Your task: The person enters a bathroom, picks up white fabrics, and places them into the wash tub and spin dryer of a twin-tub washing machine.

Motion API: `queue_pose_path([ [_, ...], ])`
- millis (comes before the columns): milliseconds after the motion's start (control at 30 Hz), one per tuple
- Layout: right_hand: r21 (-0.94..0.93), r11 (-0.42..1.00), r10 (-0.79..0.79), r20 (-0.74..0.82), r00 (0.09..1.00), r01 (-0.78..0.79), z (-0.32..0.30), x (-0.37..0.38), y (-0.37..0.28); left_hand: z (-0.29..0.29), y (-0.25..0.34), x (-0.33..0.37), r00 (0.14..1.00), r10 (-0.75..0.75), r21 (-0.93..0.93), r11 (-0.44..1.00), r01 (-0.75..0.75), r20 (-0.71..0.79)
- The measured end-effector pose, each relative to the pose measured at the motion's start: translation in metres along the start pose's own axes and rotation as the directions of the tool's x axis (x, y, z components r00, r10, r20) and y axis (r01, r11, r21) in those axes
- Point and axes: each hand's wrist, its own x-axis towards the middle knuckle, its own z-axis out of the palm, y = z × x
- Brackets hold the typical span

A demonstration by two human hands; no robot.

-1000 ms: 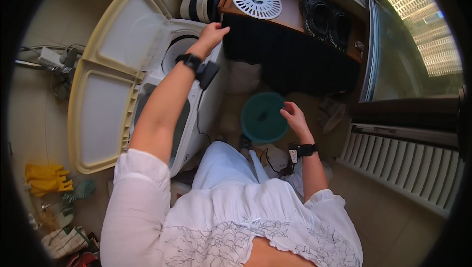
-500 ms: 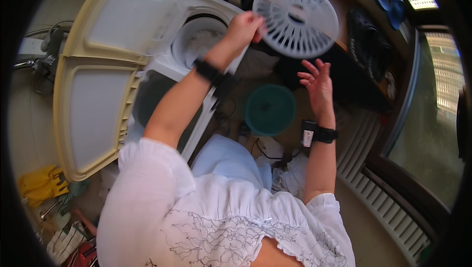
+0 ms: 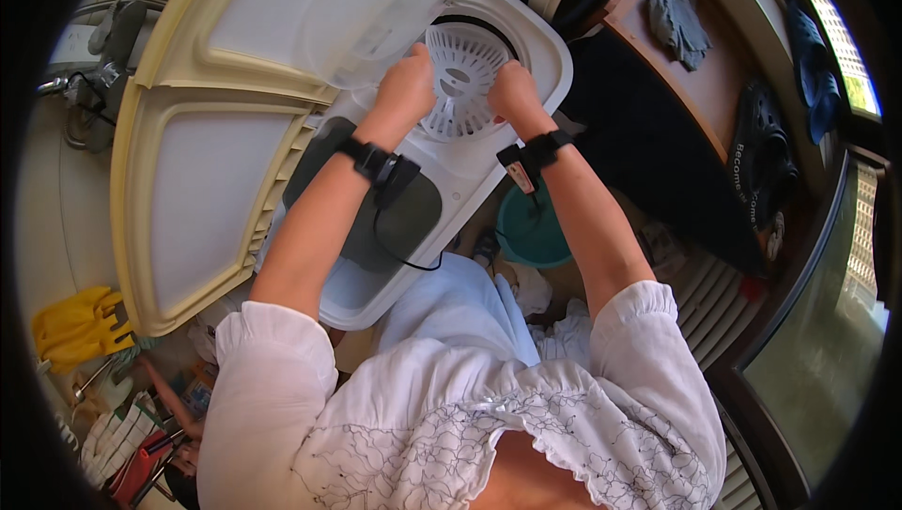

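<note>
1. My L hand [image 3: 407, 89]: fingers closed on L edge of white slotted disc [image 3: 465, 87].
2. My R hand [image 3: 519, 99]: fingers closed on its R edge.
3. Disc's at washer's [image 3: 547, 61] round opening, lid [image 3: 216, 191] up.

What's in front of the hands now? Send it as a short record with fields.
Left hand: curled at the disc's left edge, exact grip hidden
Right hand: curled at its right edge, exact grip hidden
White slotted disc: at the machine's round opening; depth unclear
White machine: cream-rimmed lid panels raised on the left
Floor: teal basin beside the machine
Wooden shelf: grey cloth, dark clogs
Far left: yellow gloves
</note>
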Motion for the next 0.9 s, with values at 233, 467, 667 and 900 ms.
queue_pose_path([
  [233,-0.139,0.99,-0.043,-0.113,0.993,0.027,0.039,0.037,0.016,0.042,-0.003,0.036,0.965,-0.129,0.181,0.98,0.088,0.229],
  [467,-0.439,0.887,-0.2,-0.086,0.976,0.143,0.056,0.036,0.024,0.066,-0.038,0.029,0.923,-0.158,0.155,0.982,0.109,0.351],
  [667,-0.589,0.728,-0.426,0.015,0.905,0.352,0.045,0.019,0.005,0.085,-0.032,0.044,0.76,-0.01,0.112,0.99,-0.083,0.65],
  [900,-0.411,0.828,-0.102,0.56,0.822,0.383,0.051,0.055,0.029,0.121,-0.012,0.075,0.601,-0.062,0.08,0.997,-0.004,0.797],
])
